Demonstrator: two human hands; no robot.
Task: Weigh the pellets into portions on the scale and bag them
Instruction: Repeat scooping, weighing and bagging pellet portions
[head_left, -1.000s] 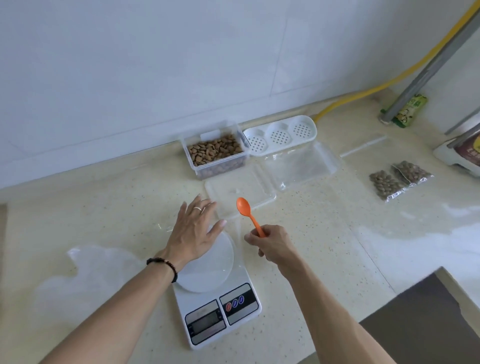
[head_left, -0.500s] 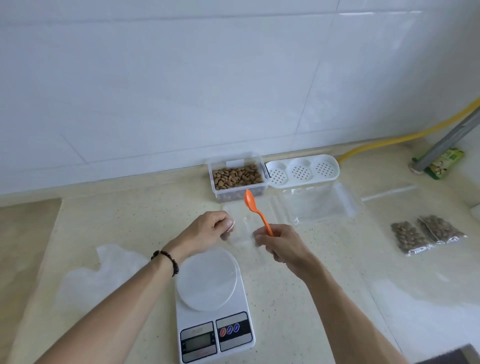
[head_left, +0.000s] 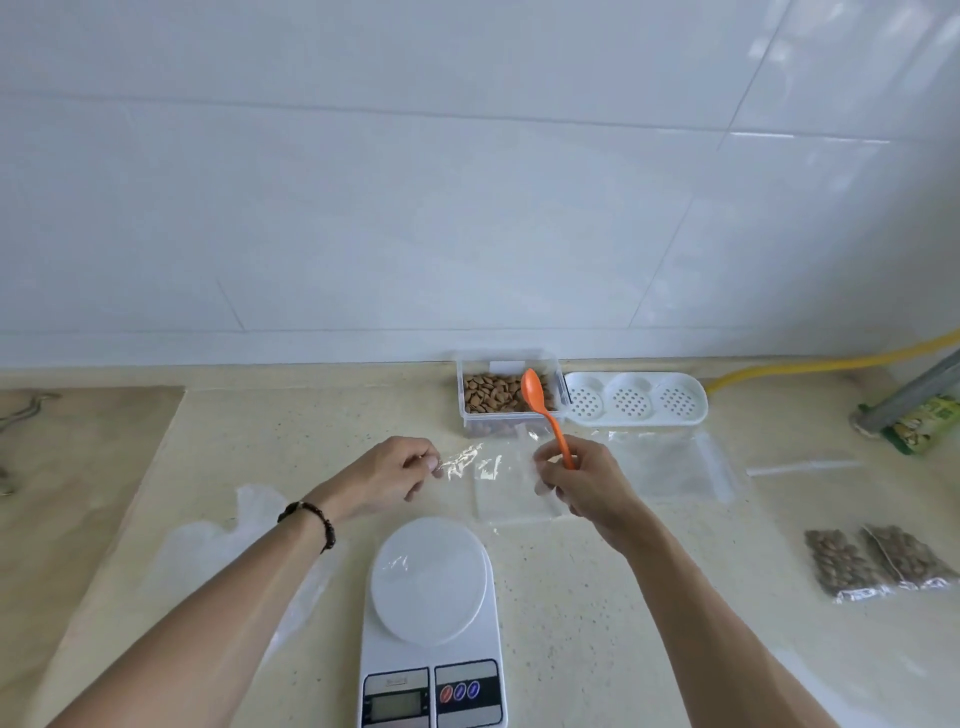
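Observation:
A white kitchen scale (head_left: 431, 618) sits near the counter's front edge, its round platform bare. Behind it my left hand (head_left: 387, 475) pinches the left edge of a clear plastic bag (head_left: 480, 465). My right hand (head_left: 582, 480) pinches the bag's right edge and also holds an orange spoon (head_left: 543, 410), bowl pointing up. A clear tub of brown pellets (head_left: 493, 395) stands against the wall beyond the bag. Two filled pellet bags (head_left: 872, 561) lie at the right.
A white perforated lid (head_left: 634, 400) lies right of the tub, with empty clear bags (head_left: 670, 465) in front of it. Crumpled clear plastic (head_left: 228, 545) lies left of the scale. A yellow hose (head_left: 810, 364) and a green packet (head_left: 924, 421) sit far right.
My left hand left the scale platform and closed on the bag's edge. My right hand, still holding the spoon, took the other edge. The view tilted up toward the wall.

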